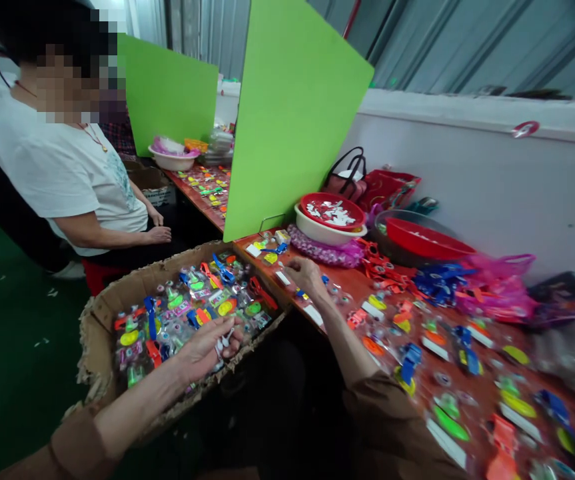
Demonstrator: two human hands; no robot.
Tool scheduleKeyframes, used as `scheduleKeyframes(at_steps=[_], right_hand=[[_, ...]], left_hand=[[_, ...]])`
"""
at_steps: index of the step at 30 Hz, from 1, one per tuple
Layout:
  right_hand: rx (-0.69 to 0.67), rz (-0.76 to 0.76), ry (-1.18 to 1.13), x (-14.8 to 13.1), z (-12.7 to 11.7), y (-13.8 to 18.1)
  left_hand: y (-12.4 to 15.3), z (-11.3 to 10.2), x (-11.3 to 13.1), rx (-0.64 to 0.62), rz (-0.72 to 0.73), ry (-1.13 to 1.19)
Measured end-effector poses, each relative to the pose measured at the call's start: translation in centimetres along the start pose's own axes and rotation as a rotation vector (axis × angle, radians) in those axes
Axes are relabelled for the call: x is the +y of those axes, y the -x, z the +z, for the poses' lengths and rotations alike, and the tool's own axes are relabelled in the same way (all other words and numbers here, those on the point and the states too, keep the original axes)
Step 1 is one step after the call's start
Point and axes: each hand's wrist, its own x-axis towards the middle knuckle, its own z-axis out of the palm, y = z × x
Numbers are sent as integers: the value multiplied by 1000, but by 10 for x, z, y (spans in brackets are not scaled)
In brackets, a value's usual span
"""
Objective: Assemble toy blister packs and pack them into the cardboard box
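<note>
My left hand [212, 343], palm up over the near edge of a torn cardboard box [92, 320], has its fingers curled round several small white plastic pieces [224, 343]. The box holds many clear packs of small bright toys. Over the left edge of the red-brown table [347, 283], my right hand [304, 275] reaches out with thumb and fingers pinched. Something small and pale shows at its fingertips, too small to name. Beneath and beside that hand lie clear packs with white cards and a blue toy watch [278, 249].
Rows of toy packs with a blue watch [410, 363] cover the table. Behind them stand a red basin [332, 211] of white pieces, a second red basin [424, 239] and a pink bag [500, 293]. A green divider [292, 120] rises beyond the box. A seated person [77, 173] is at left.
</note>
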Motion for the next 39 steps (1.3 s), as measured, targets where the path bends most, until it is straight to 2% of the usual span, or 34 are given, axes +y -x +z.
scheduleKeyframes(at_steps=[7, 10, 14, 24, 33, 39], right_hand=[[-47, -33, 80, -19, 55, -58], [-88, -22, 140, -21, 69, -79], [-122, -42, 226, -19, 70, -90], [-217, -100, 387, -28, 81, -77], [-203, -137, 476, -31, 64, -86], [-241, -228, 430, -33, 79, -98]], left_hand=[[-18, -5, 4, 17, 1, 41], [-22, -7, 5, 55, -22, 46], [-25, -11, 4, 76, -47, 64], [-31, -16, 2, 73, -59, 85], [-33, -19, 0, 78, -64, 97], [-35, -16, -1, 73, -78, 114]])
